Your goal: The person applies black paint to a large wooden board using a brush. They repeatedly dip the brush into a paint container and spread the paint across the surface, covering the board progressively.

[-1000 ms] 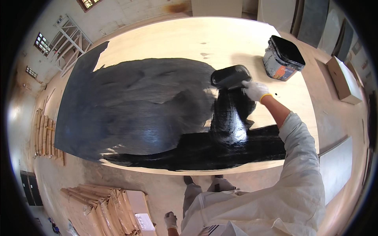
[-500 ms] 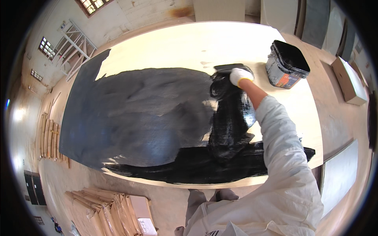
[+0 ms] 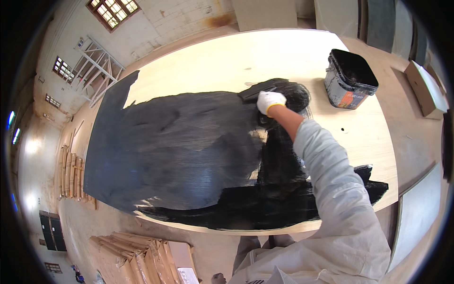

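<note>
My right hand (image 3: 271, 102), in a white knitted glove with a yellow cuff, is closed around a flat, wide scraper (image 3: 249, 95) coated in black. The scraper rests on wet black coating (image 3: 283, 156) near the middle of a large pale wooden board (image 3: 189, 61). Duller dark grey coating (image 3: 165, 137) covers much of the board's left half. Bare wood shows along the far side and at the right. At the lower edge, a small dark shape (image 3: 218, 279) may be my left hand; its fingers cannot be made out.
A square black-rimmed bucket (image 3: 351, 78) stands on the board's far right. Brown-wrapped flat bundles (image 3: 137, 258) lie below the near left edge. A pale panel (image 3: 416, 213) leans at the right, and a white metal frame (image 3: 97, 68) stands at the far left.
My right hand has swept the scraper to the left and slightly nearer, leaving a curved black smear on formerly bare wood. The whole view has shifted a little.
</note>
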`<state>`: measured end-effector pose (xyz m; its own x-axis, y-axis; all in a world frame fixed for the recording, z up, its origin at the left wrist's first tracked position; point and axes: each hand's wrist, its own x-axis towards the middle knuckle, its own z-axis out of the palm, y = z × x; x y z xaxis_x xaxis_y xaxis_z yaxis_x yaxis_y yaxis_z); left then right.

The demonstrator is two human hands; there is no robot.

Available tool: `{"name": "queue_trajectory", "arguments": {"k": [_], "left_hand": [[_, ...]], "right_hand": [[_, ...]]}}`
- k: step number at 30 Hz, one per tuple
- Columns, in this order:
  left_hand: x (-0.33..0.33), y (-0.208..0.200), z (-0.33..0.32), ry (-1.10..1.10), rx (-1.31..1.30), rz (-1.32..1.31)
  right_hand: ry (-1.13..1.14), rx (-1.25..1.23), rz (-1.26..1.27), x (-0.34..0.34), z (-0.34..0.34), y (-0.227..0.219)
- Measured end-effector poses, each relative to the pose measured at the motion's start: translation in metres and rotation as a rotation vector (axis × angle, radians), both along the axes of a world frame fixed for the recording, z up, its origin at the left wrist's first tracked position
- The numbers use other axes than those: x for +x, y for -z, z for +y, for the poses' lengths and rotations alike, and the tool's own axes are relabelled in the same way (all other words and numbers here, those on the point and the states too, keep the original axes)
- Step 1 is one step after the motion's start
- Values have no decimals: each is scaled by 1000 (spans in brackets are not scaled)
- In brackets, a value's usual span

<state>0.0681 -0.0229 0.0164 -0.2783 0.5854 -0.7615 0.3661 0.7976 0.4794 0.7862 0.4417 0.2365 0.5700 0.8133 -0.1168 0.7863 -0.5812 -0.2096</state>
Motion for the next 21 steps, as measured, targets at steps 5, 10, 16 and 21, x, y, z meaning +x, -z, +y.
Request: {"name": "queue_trajectory", "arguments": {"k": [5,10,16,21], "left_hand": [[-1,9,2,142,26,32],[12,22,24,244,42,35],[0,16,34,178,39,16],[0,17,37,181,60,2]], "right_hand": [[65,-107,73,17,13,-27],[-1,-79,65,-19,18,-17],[97,-77,76,50,-52,-27],[97,-68,-44,126,-104,2]]}}
